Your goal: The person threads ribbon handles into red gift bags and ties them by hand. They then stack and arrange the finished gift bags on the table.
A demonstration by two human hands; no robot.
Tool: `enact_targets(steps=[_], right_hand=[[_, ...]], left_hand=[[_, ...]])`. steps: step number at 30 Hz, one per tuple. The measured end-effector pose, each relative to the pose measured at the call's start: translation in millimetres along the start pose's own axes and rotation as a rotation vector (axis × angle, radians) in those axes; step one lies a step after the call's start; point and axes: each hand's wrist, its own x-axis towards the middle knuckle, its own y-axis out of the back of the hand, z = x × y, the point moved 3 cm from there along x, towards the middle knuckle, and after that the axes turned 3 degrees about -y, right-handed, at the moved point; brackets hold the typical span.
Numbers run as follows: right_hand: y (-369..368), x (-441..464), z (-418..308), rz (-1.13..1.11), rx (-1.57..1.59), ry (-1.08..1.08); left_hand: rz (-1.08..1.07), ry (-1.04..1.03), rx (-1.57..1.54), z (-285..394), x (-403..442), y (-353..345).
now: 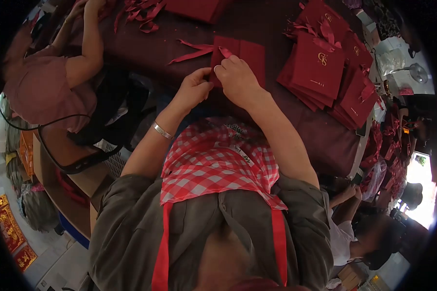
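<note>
A dark red paper bag (251, 56) lies on the dark red tablecloth in front of me. A red ribbon (193, 51) stretches from it to the left, and another bit of ribbon shows at its top by my right fingers. My left hand (195, 88) is closed in a pinch at the bag's left edge; what its fingertips hold is too small to make out. My right hand (238, 80) rests over the bag, thumb and fingers pinched on the ribbon.
Stacked red bags with gold print (320, 65) lie to the right, more red bags (194, 8) and loose ribbons (143, 14) at the far edge. A co-worker (53, 87) works at the left; another person's arms (347, 199) show at the lower right. An open cardboard box (48, 167) stands lower left.
</note>
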Motion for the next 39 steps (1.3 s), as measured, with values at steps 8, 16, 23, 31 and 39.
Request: enact_targets(steps=[8,16,23,31,39], right_hand=[[-14.8,-2.0,4.0,-0.025,0.012,-0.103],[-6.4,8.6,22.4,-0.020,0.392,-0.180],[-5.4,21.4,22.0,-0.110,0.219,-0.133],[2.5,-14.6,32.2,0.374,0.204,-0.251],[9.0,-19.5,32.4,0.350,0.260,-0.217]], left_hand=[[0.058,-0.219,0.218,8.8,10.9,4.4],[-0.020,-0.301,0.482,19.4,19.1,14.3],[-0.241,0.010,0.319,28.6,35.4,30.7],[-0.027,-0.454,0.814,34.0,28.0,24.3],[-0.021,-0.316,0.740,36.0,25.5,19.2]])
